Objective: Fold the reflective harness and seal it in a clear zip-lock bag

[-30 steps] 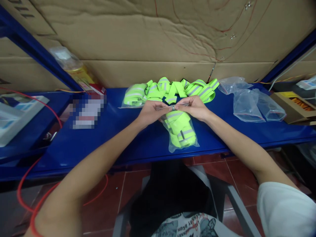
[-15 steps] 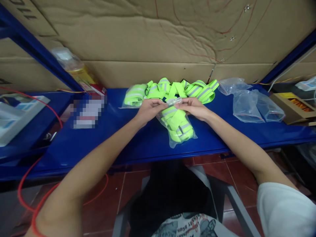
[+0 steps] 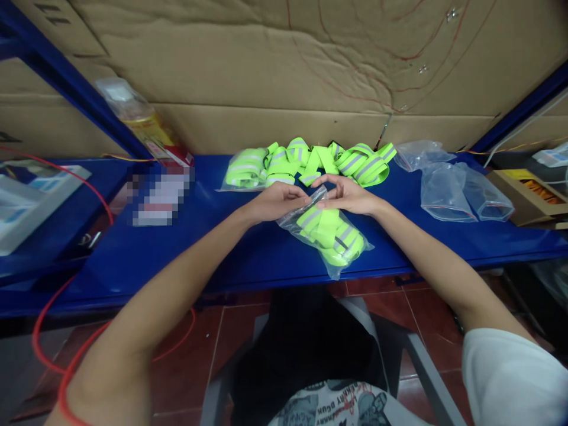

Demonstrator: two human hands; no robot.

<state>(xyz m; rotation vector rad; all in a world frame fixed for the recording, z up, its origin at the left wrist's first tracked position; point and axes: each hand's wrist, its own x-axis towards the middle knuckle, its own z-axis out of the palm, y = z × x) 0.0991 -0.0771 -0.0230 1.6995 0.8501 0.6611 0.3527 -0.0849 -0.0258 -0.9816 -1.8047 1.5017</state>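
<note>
The left hand [image 3: 277, 202] and the right hand [image 3: 348, 195] meet at the middle of the blue shelf [image 3: 248, 248]; both are pinched on the top edge of a clear plastic bag [image 3: 327, 234], the left fingers closed over its near-left corner and the right thumb and fingers closed on the edge just beside them, so the fingertips of the two hands almost touch; the bag lies on the shelf below the hands, slanting down and to the right, its far end near the shelf's front edge; inside it sit folded neon-yellow reflective bands [image 3: 331, 232] with grey stripes, packed close together. Just behind the hands, against the back of the shelf, lies a loose heap of reflective bands [image 3: 328, 158] of the same kind; at the heap's left end a second filled bag [image 3: 242, 174] rests flat; to the right of the heap, well apart from the hands, lie empty clear bags [image 3: 457, 186], crumpled and overlapping; past them at the right edge stands an open cardboard box [image 3: 530, 192]. To the left, a plastic bottle [image 3: 137, 121] with a yellowish label leans against the blue upright; a red cable [image 3: 84, 189] loops down at the far left; brown cardboard [image 3: 284, 71] covers the wall behind.
</note>
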